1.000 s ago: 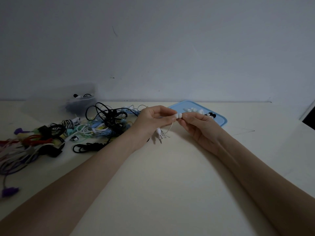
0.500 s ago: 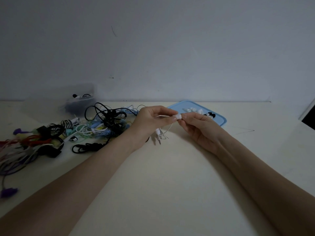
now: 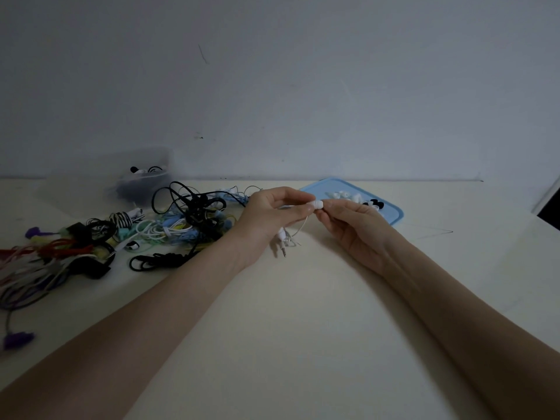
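Note:
My left hand [image 3: 271,218] and my right hand [image 3: 353,225] meet above the middle of the pale table [image 3: 288,328]. Between their fingertips sits a small white earbud [image 3: 317,204]; both hands pinch it, the left from the left side, the right from the right. Its thin white cable [image 3: 303,225] loops down under my left hand to a white jack plug [image 3: 281,242] hanging just above the table. Behind my right hand lies a light blue lid [image 3: 394,215] holding several white and black ear tips [image 3: 348,197].
A tangled heap of earphones and cables [image 3: 181,219] in black, white, blue and green lies left of my hands. More red, purple and white cables [image 3: 36,262] spread to the far left edge. A clear plastic tub [image 3: 142,180] stands by the wall.
Both hands have kept their pinch on the white earbud and stayed in nearly the same spot; only slight finger shifts show.

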Demonstrator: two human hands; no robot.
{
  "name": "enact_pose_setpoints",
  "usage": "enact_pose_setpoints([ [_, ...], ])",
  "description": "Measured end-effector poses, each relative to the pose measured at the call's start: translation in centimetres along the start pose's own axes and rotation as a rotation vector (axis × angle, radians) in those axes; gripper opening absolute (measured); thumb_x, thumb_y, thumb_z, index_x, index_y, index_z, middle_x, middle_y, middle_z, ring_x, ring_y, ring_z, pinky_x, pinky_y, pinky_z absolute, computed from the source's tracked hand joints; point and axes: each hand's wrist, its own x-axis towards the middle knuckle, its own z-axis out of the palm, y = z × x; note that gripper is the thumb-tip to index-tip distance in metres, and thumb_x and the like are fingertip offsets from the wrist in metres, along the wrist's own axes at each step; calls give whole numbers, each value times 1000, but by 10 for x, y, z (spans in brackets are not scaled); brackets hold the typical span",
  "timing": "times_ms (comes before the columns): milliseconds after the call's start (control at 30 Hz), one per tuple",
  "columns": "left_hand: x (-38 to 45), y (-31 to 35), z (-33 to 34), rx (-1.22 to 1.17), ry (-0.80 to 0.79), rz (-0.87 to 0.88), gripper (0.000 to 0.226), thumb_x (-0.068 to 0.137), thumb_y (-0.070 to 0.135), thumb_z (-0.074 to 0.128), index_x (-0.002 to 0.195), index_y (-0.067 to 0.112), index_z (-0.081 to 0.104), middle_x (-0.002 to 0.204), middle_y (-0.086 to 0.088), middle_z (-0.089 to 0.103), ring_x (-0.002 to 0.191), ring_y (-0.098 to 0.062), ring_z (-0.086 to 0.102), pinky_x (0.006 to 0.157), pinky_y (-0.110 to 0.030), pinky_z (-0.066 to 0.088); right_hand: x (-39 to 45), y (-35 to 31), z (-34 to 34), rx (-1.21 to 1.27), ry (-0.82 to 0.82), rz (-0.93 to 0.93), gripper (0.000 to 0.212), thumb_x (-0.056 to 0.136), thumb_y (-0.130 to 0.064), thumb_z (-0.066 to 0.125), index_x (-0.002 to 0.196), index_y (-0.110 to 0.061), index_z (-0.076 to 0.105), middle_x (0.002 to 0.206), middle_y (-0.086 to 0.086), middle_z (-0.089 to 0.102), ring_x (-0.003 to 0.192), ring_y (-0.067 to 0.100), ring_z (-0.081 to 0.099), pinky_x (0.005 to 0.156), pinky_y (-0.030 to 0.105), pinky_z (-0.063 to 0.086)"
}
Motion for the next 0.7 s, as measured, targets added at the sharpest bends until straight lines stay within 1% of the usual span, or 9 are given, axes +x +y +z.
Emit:
enact_pose_setpoints([
  [67,0,1,0,30,-4,24,14,82,9,68,96,5,68,82,6,66,49,5,56,48,-22,39,0,0,0,-2,-3,10,16,92,3,46,90,6,62,73,5,72,67,6,69,62,11,52],
  [133,1,-1,1,61,10,64,16,80,10,70,95,3,68,82,4,67,54,6,58,48,-15,41,0,0,0,-11,-7,10,16,92,2,46,91,6,62,76,5,71,69,7,69,63,12,53],
  [200,4,-2,1,108,38,100,9,80,10,71,89,7,69,78,3,68,60,5,61,51,-8,42,1,1,0,-49,1,-18,17,93,0,47,92,4,63,78,7,69,70,9,67,65,14,53],
  [233,7,-3,0,130,41,112,4,81,9,69,86,10,69,76,3,68,63,3,62,57,-9,46,1,2,1,-107,5,-44,17,94,-4,48,92,3,64,77,6,67,68,10,66,64,16,53],
  [300,8,-3,-1,150,24,114,9,87,8,62,83,12,69,75,0,67,66,-2,64,70,-16,54,0,3,6,-293,16,-78,21,95,-16,50,95,-1,66,79,4,66,68,12,61,63,20,51],
  [433,7,8,-8,147,18,62,21,94,9,49,87,4,68,77,-2,67,67,-2,64,71,-14,53,-1,10,14,-647,28,-123,27,93,-27,53,103,-4,64,90,8,64,71,12,60,65,21,48],
  [533,6,16,-22,428,-30,66,21,91,10,51,83,15,69,76,5,67,74,-5,62,76,-20,52,-2,13,23,-1006,8,-195,28,90,-33,58,102,-10,65,87,-2,64,66,7,59,61,15,47],
  [600,1,15,-31,649,-44,88,22,86,6,54,82,21,70,75,10,65,71,-5,60,71,-15,48,-1,18,29,-1245,-13,-241,36,85,-38,63,111,-15,62,93,-7,59,67,0,54,61,8,41],
  [700,-8,8,-39,705,47,122,26,84,1,54,79,23,67,80,10,65,72,-3,62,69,-9,47,-2,30,40,-1409,-55,-331,50,80,-37,69,124,-18,55,107,-3,46,81,3,52,66,5,38],
])
